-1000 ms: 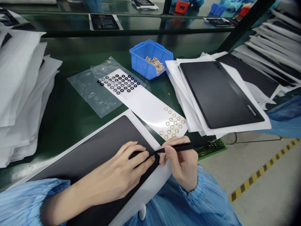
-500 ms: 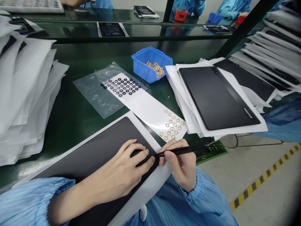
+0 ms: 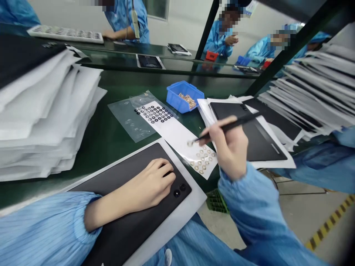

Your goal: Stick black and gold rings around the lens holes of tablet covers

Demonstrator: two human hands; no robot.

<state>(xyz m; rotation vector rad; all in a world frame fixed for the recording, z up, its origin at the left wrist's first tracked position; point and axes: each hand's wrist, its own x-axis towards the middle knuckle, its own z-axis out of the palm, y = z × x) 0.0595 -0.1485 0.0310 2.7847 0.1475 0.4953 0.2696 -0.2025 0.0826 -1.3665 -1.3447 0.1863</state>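
Now, on the dark green table top [image 3: 105, 144], the left hand [image 3: 151, 183] lies flat and loose on a flat black rectangular panel [image 3: 122, 218] and grips nothing. The panel sits on a white sheet [image 3: 194, 201] close to the person. The right hand [image 3: 231, 149] pinches a thin black stick [image 3: 235, 123]. Its tip touches a long white paper strip [image 3: 173, 131], just above little gold rings [image 3: 203, 162]. A small blue plastic bin [image 3: 177, 105] stands behind the strip. Tall piles of white foam sheets [image 3: 47, 111] fill the left side. Far back, people in blue coats [image 3: 213, 40] work at another long table.
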